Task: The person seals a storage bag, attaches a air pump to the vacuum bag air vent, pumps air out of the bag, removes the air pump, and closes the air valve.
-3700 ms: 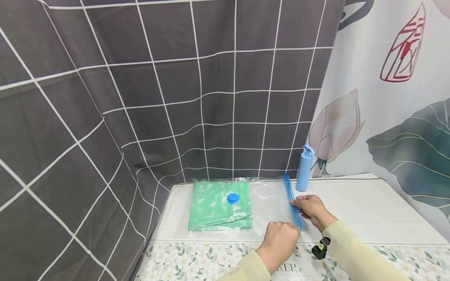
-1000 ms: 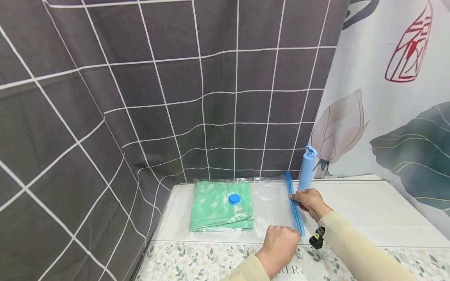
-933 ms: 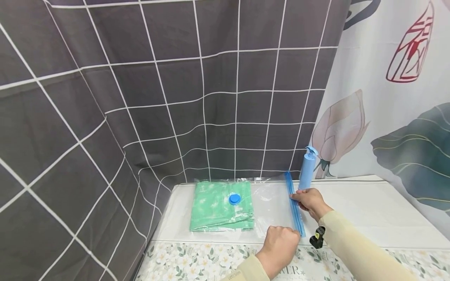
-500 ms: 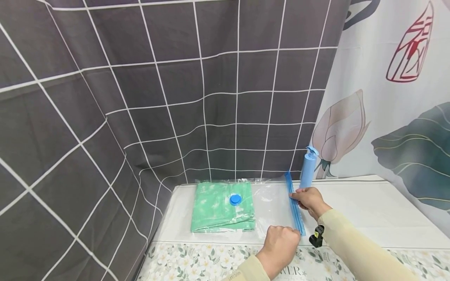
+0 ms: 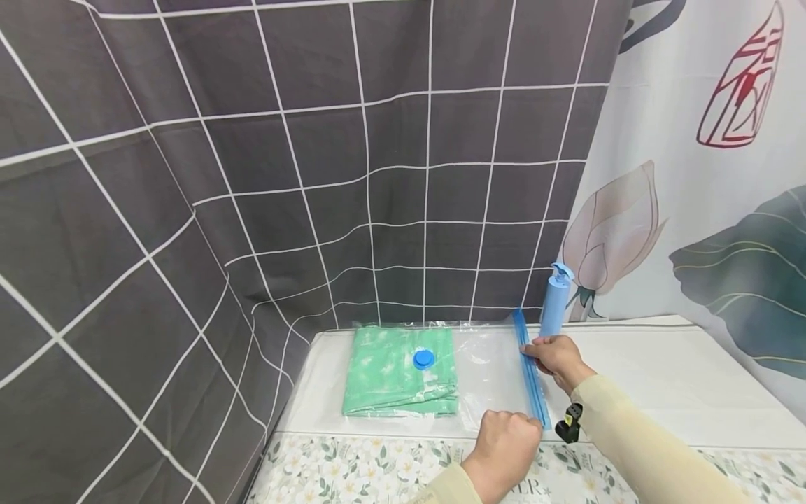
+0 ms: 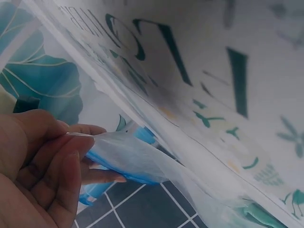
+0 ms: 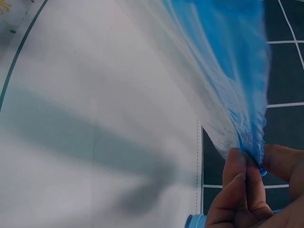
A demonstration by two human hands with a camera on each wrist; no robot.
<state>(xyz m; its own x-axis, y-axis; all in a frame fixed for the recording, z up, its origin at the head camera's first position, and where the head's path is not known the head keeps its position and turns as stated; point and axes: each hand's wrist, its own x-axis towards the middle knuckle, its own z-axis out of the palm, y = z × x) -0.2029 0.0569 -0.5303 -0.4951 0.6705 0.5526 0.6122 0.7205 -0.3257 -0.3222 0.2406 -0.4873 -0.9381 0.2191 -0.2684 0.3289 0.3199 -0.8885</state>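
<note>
A clear vacuum storage bag (image 5: 488,371) lies across the white tabletop, with a folded green cloth (image 5: 384,371) inside and a round blue valve (image 5: 424,359) on top. Its open-side edge carries a blue zip strip (image 5: 532,374). My left hand (image 5: 506,444) pinches the bag's near corner at the lower end of that strip; the left wrist view shows clear film between thumb and forefinger. Farther up, my right hand (image 5: 557,357) pinches the zip strip (image 7: 237,71) between thumb and fingers, seen closely in the right wrist view. There the edge is raised off the table.
Just behind my right hand stands a light blue pump bottle (image 5: 554,304), its base partly covered by the hand. A dark gridded curtain (image 5: 390,196) hangs at the back and left. Floral cloth (image 5: 352,462) runs along the front, and a black device (image 5: 569,423) sits at my right wrist.
My right hand has shifted a little farther away along the zip strip, now overlapping the bottle's base. My left hand keeps its pinch at the near corner. The head view has turned slightly.
</note>
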